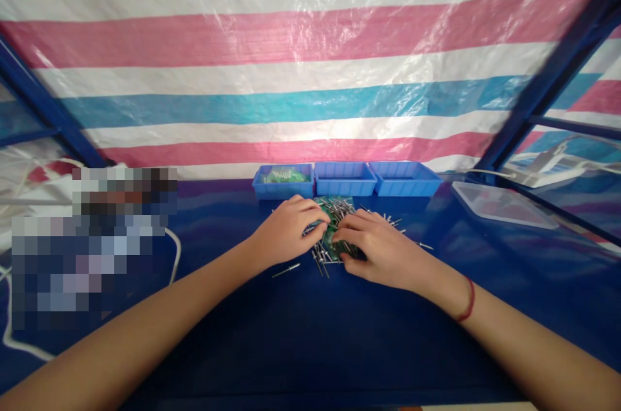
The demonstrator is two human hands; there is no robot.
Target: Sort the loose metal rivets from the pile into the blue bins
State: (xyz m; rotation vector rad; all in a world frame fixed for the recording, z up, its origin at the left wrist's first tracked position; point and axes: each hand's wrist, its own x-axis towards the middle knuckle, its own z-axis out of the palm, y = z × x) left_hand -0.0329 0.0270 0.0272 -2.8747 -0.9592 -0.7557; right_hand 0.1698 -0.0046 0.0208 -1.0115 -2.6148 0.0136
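Observation:
A loose heap of metal blind rivets lies in the middle of the blue table, over and around a clear plastic bag with green print. My left hand reaches the heap from the left, thumb and fingers drawn together at the bag's edge; whatever is between them is hidden. From the right, my right hand curves over the rivets, thumb apart from the fingers and fingertips touching the heap. One single rivet rests below my left hand. More rivets are scattered beyond my right hand.
Behind the heap stand three blue bins in a row: the left bin has a green-printed bag in it, beside the middle bin and right bin. A clear plastic lid lies at right. White cable and a blurred-out area are at left.

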